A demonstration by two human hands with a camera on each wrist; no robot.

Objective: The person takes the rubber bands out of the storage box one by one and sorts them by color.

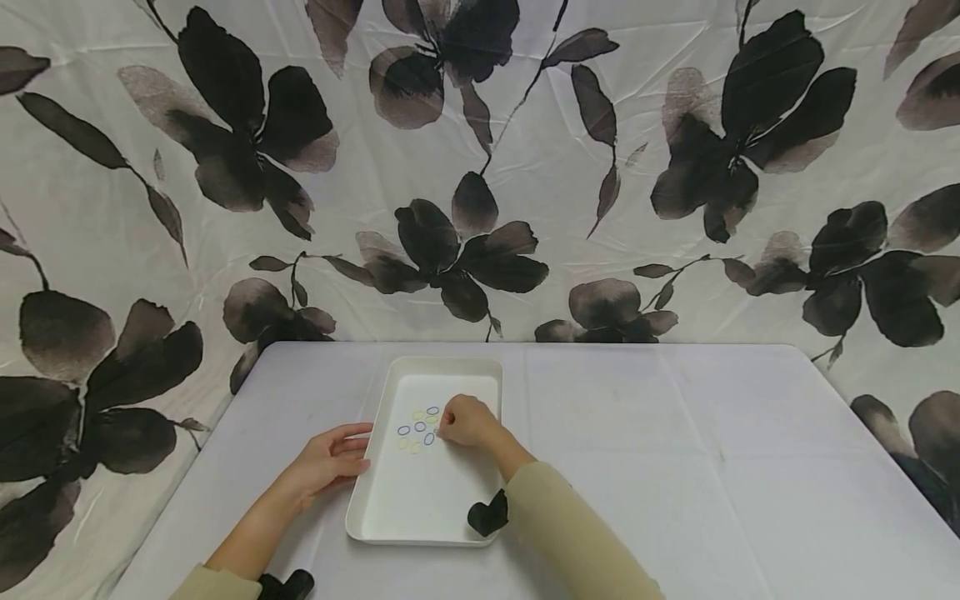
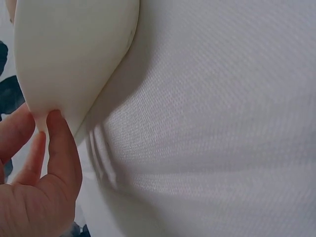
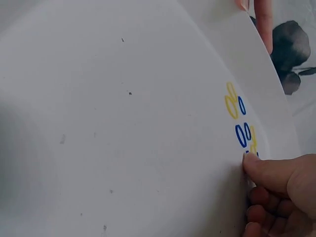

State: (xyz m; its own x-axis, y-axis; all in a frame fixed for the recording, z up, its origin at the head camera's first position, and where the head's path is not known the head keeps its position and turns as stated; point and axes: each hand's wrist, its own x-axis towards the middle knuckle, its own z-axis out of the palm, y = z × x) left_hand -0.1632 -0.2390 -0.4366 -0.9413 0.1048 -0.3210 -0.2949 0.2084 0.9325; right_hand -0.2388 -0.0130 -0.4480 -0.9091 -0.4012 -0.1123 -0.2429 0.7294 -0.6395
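1. Floral cloth [image 1: 592, 196]. Hung behind the work surface, it fills the upper part of the head view.
2. White-covered table [image 1: 660, 442]. It supports all the objects described below.
3. White tray [image 1: 435, 512]. Shallow and rimmed, it lies flat on the table, between the two forearms. It is probably light and stiff, with a smooth floor; the raised rim offers the natural hold for steadying it.
4. Left hand [image 1: 330, 460]. It pinches the tray at its left rim, the digits closed narrowly about the edge. The rings lie inward from this grip, well clear of its fingertips.
5. Right hand [image 1: 472, 422]. Its fingers are curled, with thumb and forefinger drawn narrowly together over the tray floor; whether a ring lies between the tips cannot be told.
6. Blue rings [image 3: 237, 136] and yellow rings [image 3: 226, 105]. Thin and small, they lie loosely clustered on the tray floor, toward its far half, just beside the right fingertips and to their left in the head view. They are presumably very light, perhaps flexible, and liable to slide; a fingertip pinch across the thin band of one ring, at the cluster's outer edge, should disturb its neighbours least.
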